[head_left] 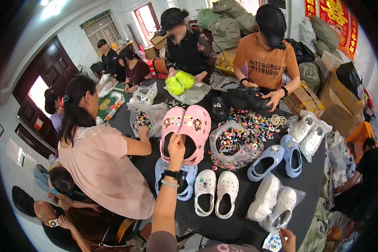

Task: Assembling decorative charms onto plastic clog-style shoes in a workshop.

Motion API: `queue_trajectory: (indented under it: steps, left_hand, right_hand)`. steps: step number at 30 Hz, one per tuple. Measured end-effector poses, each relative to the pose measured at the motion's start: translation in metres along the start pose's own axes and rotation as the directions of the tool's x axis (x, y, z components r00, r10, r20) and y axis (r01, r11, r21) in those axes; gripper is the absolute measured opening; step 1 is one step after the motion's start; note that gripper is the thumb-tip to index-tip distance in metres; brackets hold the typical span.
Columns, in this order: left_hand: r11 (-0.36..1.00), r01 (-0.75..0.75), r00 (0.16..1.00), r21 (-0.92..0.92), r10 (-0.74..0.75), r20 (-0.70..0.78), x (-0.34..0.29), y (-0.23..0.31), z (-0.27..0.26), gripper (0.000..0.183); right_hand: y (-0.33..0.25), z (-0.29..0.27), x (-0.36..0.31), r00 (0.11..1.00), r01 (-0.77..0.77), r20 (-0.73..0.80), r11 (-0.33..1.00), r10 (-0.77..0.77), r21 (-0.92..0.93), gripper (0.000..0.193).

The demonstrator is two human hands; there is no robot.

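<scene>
Left-hand fingers (pixel 176 145) grasp a pair of pale-pink, round-toed rubber clogs (pixel 193 128) with brown bear charms, soles away, above a black-covered table (pixel 248 224). Right-hand fingers (pixel 287 240), below and right of the clogs, are beside a blue-and-white packet (pixel 272 242); whether they grip it, I cannot tell. The clogs partly block light-blue clogs (pixel 190 181) below; right of them lies a clear plastic bag of colourful charms (pixel 235 145).

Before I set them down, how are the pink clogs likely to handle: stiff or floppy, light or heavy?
The pink clogs are probably light for their size, as the left hand alone seems to hold the pair. Their thick moulded walls keep their shape, so they should be springy rather than floppy. With the grip away from the toes, those ends may dip.
</scene>
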State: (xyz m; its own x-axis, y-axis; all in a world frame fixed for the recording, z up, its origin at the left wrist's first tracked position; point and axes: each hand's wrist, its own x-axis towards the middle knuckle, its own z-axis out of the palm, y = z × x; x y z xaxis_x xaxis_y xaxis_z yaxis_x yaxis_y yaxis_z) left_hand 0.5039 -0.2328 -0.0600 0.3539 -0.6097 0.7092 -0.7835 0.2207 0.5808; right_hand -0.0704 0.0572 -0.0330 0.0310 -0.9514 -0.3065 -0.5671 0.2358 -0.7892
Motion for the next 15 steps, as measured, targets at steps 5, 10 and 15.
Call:
queue_trajectory:
  steps: [5,10,15]
  left_hand:
    - [0.996,0.039,0.991,0.081,-0.049,0.125,0.022,-0.062,0.036,0.012]
    - [0.970,0.072,0.939,0.234,-0.145,0.312,0.033,-0.119,0.067,0.018]
    - [0.964,0.037,0.943,0.262,-0.120,0.309,0.022,-0.150,0.085,0.019]
  right_hand:
    - [-0.002,0.005,0.008,0.997,-0.076,0.005,0.991,0.077,-0.108,0.027]
    - [0.040,0.004,0.016,0.959,-0.279,0.015,0.949,0.284,-0.146,0.029]
    - [0.028,0.013,0.032,0.985,-0.172,-0.003,0.984,0.172,-0.042,0.028]
